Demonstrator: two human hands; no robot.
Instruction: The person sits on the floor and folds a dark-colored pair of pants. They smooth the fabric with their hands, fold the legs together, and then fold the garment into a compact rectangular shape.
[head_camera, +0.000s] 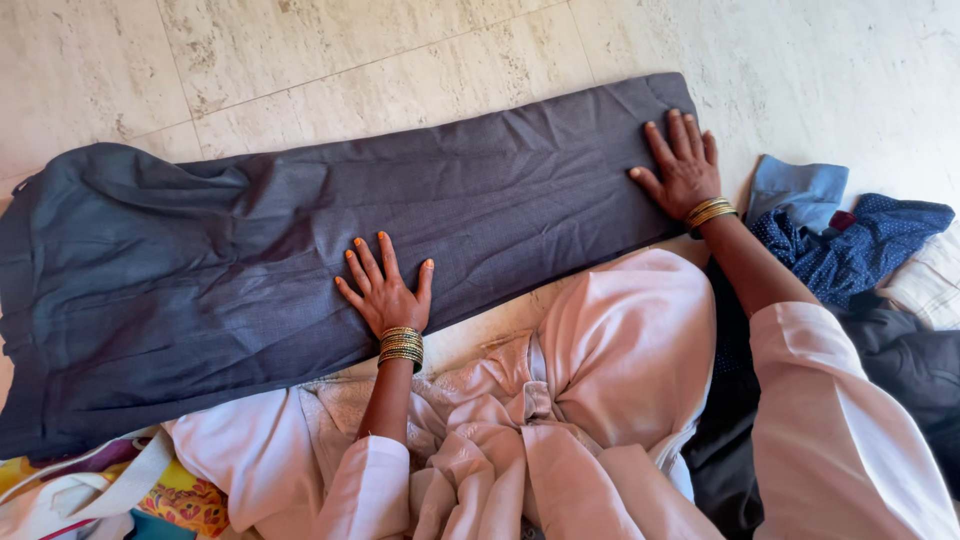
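- dark grey garment (300, 240) lies folded lengthwise on the floor (400, 60), its left end rumpled.
- left hand (385, 290) and right hand (685, 165) press flat, fingers spread, holding nothing.
- judged: smoothing part done, creases left.

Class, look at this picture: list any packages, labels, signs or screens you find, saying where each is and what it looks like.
None in view: no package, label, sign or screen.
Only cloth on a pale tiled floor: a dark grey garment under the left hand and right hand, and a blue clothes pile at right.
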